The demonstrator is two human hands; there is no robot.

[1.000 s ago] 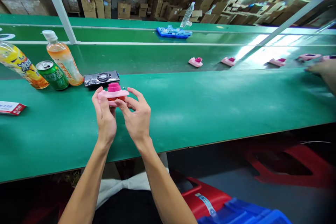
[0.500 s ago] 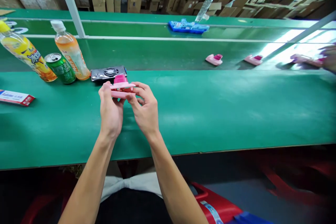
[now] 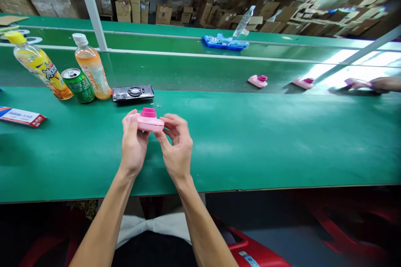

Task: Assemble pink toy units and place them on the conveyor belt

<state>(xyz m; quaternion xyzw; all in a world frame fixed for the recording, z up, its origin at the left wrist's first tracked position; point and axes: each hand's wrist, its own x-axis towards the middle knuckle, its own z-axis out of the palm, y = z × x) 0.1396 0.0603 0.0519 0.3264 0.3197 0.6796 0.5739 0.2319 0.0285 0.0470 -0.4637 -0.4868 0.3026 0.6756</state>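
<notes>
A pink camera-shaped case [image 3: 150, 123] with a darker pink round piece on top is held above the green table [image 3: 250, 142]. My left hand [image 3: 134, 146] is closed around its left end, thumb on top. At the right end, my right hand [image 3: 177, 144] grips it between thumb and fingers. The two halves of the case lie together, with a thin seam between them. What is inside is hidden. Just behind my hands lies a dark phone-like device [image 3: 133, 92] with a ring on it.
Left stand a yellow-capped bottle [image 3: 42, 66], a green can [image 3: 78, 85] and an orange drink bottle [image 3: 92, 66], near a small box [image 3: 22, 117]. Two pink cases [image 3: 258, 81] [image 3: 303, 83] lie on the belt. Another person's hand [image 3: 385, 84] touches a pink piece. Behind is a blue tray [image 3: 225, 42].
The gap between the pink halves has closed. My hands and the case sit slightly lower in view. At the right, the other person's hand has moved onto the pink piece.
</notes>
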